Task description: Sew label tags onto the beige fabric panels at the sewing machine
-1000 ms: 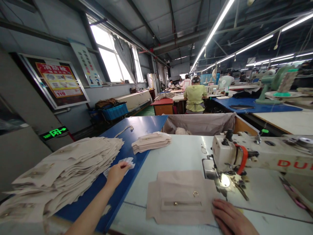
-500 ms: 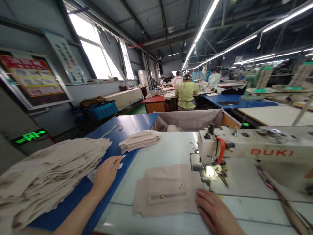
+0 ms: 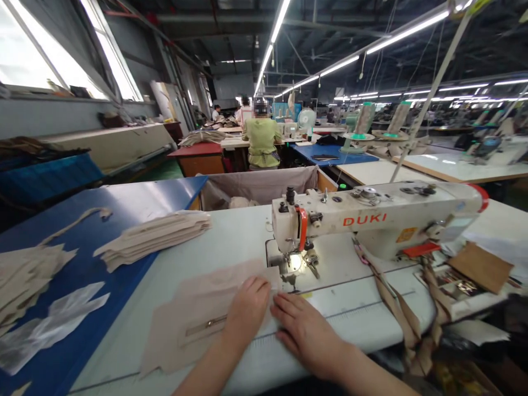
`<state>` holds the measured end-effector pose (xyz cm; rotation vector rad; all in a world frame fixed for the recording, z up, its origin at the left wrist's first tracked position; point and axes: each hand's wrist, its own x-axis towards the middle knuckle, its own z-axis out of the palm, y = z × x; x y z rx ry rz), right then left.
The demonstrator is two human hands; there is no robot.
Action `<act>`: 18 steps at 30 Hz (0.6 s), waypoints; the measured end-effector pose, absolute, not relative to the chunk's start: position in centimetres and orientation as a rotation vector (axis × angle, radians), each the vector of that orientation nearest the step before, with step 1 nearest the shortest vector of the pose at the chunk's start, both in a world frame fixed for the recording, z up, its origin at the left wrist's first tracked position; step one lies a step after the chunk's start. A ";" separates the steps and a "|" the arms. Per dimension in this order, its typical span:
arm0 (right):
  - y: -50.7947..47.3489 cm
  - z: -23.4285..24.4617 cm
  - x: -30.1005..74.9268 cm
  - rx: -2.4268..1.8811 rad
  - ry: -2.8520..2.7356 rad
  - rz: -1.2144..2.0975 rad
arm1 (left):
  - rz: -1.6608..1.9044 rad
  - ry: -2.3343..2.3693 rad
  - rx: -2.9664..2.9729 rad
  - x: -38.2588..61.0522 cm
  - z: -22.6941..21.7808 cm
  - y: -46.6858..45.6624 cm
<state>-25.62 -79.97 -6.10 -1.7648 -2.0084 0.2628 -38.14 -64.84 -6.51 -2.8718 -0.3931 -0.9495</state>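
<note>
Well, in the head view everything gathers around the white sewing machine [image 3: 330, 218]. Behind it and to its left stands a cloth-lined bin [image 3: 280, 184] with a pale bundle [image 3: 243, 202] down inside. To the machine's right sits a tray [image 3: 466, 312] of small metal pieces [image 3: 466, 287], too blurred to name, with a brown sheet [image 3: 480, 267] lying partly over it. Far to the machine's left, beyond the blue table [image 3: 124, 198], there's a blue container [image 3: 53, 173] with dark stuff [image 3: 37, 147] heaped on top.

The beige fabric piece [image 3: 177, 305] lies flat in front of the machine and to its left, a zipper [image 3: 210, 323] showing in its slot. The left hand [image 3: 247, 305] rests on the fabric's machine-side end, fingers bunched together; I can't tell whether they pinch the cloth or just press it. Right beside it, the right hand [image 3: 305, 333] lies palm down, fingers stretched out, tips at the fabric's edge. Most of the piece extends left of both hands. Farther left of the machine rest a beige stack [image 3: 154, 236] and a crumpled clear sheet [image 3: 61, 324].
</note>
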 end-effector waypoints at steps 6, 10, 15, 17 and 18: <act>-80.5 -5.5 -25.3 -1.764 -2.025 0.237 | -0.791 -0.321 -2.962 -38.6 -7.3 -64.2; -80.5 -5.4 -25.2 -1.727 -2.028 0.226 | -0.832 -0.257 -3.033 -38.8 -7.5 -63.9; -80.6 -5.7 -25.2 -1.740 -2.007 0.221 | -0.764 -0.189 -3.018 -38.5 -7.0 -63.9; -80.7 -5.7 -25.3 -1.743 -2.005 0.226 | -0.719 -0.177 -2.976 -38.2 -6.7 -63.9; -80.7 -5.7 -25.3 -1.744 -2.004 0.229 | -0.696 -0.172 -2.965 -38.0 -6.6 -64.0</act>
